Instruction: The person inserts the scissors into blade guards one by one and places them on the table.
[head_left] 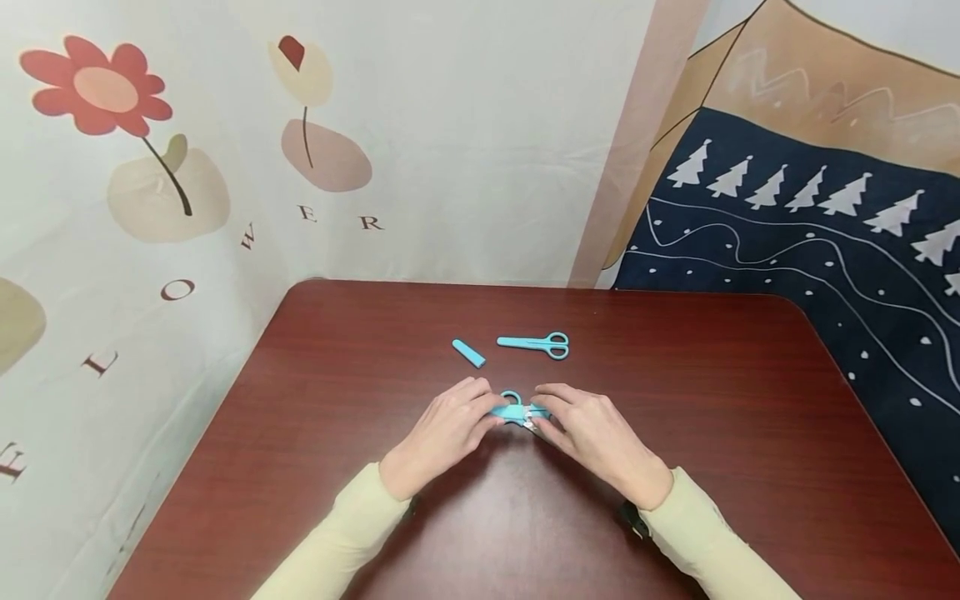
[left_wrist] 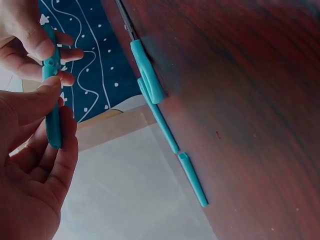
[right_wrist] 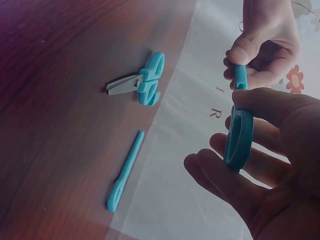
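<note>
My left hand (head_left: 450, 419) pinches a teal blade cover (left_wrist: 53, 120) between thumb and fingers. Facing it, my right hand (head_left: 592, 427) grips the teal handles of a pair of scissors (right_wrist: 245, 142). Cover and handles meet in line between the two hands, raised over the table; no metal blade shows there. Beneath the hands lies a second pair of scissors (right_wrist: 151, 72), its metal blades bare and slightly spread.
Beyond the hands, capped teal scissors (head_left: 525, 342) lie on the reddish-brown table (head_left: 360, 350). A loose teal cover (head_left: 468, 353) is to their left. A printed cloth (head_left: 465, 150) hangs behind the table, with a dark tree-patterned one (head_left: 750, 225) at right.
</note>
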